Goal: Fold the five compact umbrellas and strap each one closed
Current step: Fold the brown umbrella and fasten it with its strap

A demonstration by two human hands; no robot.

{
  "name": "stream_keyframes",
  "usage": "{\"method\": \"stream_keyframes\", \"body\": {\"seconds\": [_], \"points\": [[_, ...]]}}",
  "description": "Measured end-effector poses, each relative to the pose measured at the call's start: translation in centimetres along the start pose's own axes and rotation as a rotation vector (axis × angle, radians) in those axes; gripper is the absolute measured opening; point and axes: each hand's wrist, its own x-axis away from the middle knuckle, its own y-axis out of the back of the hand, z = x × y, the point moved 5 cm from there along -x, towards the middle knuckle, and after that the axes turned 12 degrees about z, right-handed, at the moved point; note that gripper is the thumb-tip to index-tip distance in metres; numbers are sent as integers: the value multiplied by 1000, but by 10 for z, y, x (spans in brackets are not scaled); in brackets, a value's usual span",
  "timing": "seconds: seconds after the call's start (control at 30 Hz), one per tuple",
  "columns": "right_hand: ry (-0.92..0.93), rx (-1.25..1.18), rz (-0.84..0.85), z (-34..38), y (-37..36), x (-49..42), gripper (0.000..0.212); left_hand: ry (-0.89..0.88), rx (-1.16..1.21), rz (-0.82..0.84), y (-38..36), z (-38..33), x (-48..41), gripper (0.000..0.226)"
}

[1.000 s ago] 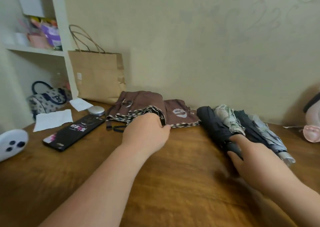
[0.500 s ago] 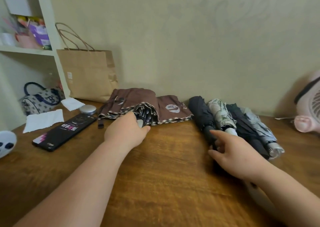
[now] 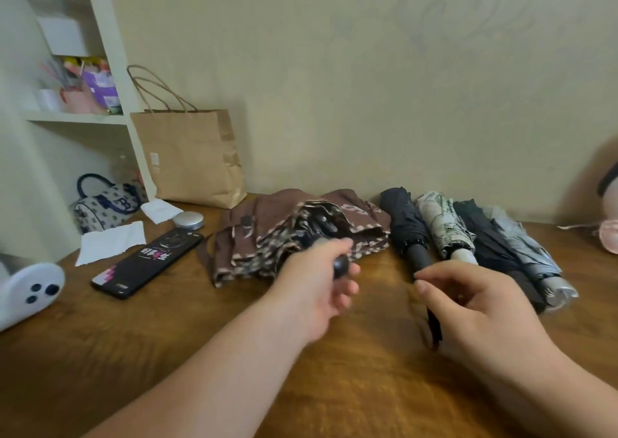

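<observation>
A brown umbrella with a patterned edge lies loosely bunched on the wooden table, its canopy spread and unstrapped. My left hand grips its round black handle and has it partly lifted. To the right lie a black umbrella, a white floral umbrella, a dark umbrella and a grey umbrella, all rolled side by side. My right hand hovers in front of the black umbrella's handle with fingers loosely curled; a dark strap hangs under it.
A brown paper bag leans on the wall behind. A black phone, a round silver case, paper scraps and a white device lie at left. A pink fan stands at the right edge.
My left hand closed on the brown umbrella's handle and pulled it toward me, raising its open end. My right hand drew back off the black umbrella's handle.
</observation>
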Motion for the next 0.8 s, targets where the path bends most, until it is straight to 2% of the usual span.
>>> {"method": "stream_keyframes", "body": {"seconds": [0.07,0.13,0.2,0.27,0.3,0.4,0.47,0.5,0.53,0.57,0.63,0.67,0.73,0.8], "points": [[-68,-289,53,4,-8,-1,2,-50,-184,-49,-23,15,7,37],[-136,-553,121,10,-15,0,20,-126,-404,-88,-37,25,12,49],[-232,-680,216,14,-25,4,36,-211,-655,-93,-45,25,20,49],[-271,-667,309,19,-31,5,37,-294,-909,-39,-55,20,33,46],[-275,-659,297,17,-31,5,36,-320,-1044,15,-62,19,38,48],[-286,-574,101,10,-16,4,25,-325,-1345,179,-80,18,52,75],[-279,-552,39,7,-8,4,30,-233,-1459,232,-83,12,60,99],[-287,-537,16,4,-5,3,36,-240,-1518,228,-83,6,66,98],[-301,-486,0,3,-4,2,41,-328,-1549,201,-82,-3,74,83],[-305,-399,-14,1,-1,1,44,-500,-1523,148,-80,-14,80,62],[-287,-198,-79,-2,8,-2,34,-966,-1285,75,-72,-36,96,20],[-262,-114,-115,-3,13,-4,25,-1105,-1180,56,-66,-44,102,11],[-268,49,-110,-4,21,-3,13,-1320,-949,14,-54,-56,110,13],[-248,190,-87,-4,28,-4,21,-1350,-688,-24,-38,-64,111,14]]}}
